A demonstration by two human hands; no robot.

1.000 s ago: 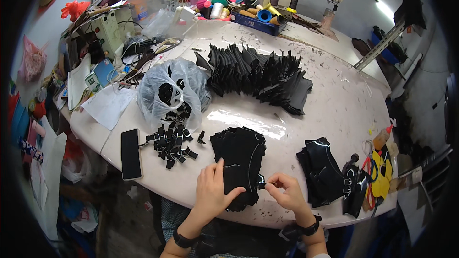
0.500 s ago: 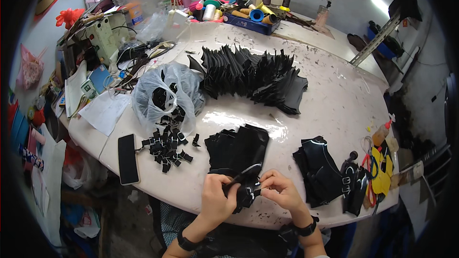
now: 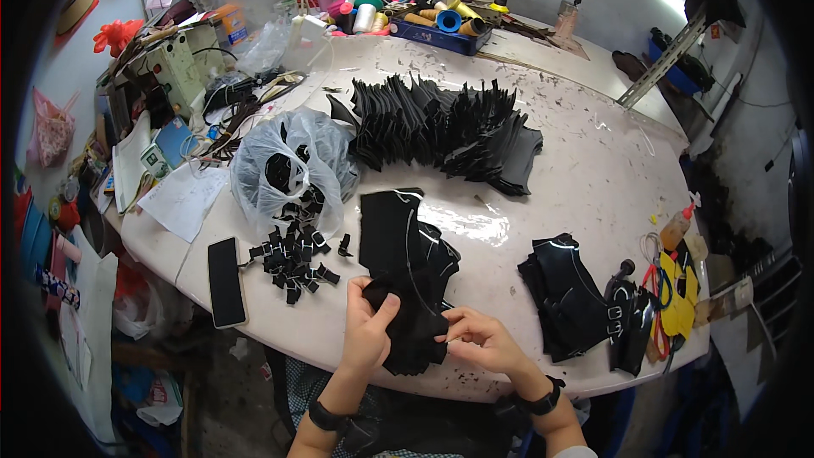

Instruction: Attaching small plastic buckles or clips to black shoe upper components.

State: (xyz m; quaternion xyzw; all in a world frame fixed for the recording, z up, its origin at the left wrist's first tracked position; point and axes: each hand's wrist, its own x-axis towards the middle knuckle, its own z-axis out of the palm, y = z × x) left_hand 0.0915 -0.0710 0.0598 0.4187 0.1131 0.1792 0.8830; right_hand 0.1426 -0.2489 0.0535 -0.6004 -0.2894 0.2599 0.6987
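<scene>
The left hand [image 3: 368,331] pinches a black piece [image 3: 388,233] at its eight-o'clock edge; the right hand [image 3: 476,341] curls at four o'clock, grip unclear. Over a black stack [image 3: 439,259], the piece runs lengthwise eleven to five.

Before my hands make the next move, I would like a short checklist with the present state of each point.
1. Left hand has the black piece: ok, thumb on top at its lower left.
2. Right hand is at the right edge: ok; what its fingertips pinch, if anything: cannot tell, too small.
3. Black piece is aligned with the stack beneath: not ok, the stack shows out to its right.
4. Small buckle straps are on the table: ok, loosely heaped left of the piece.
5. Phone is clear of both hands: ok, far left.
</scene>
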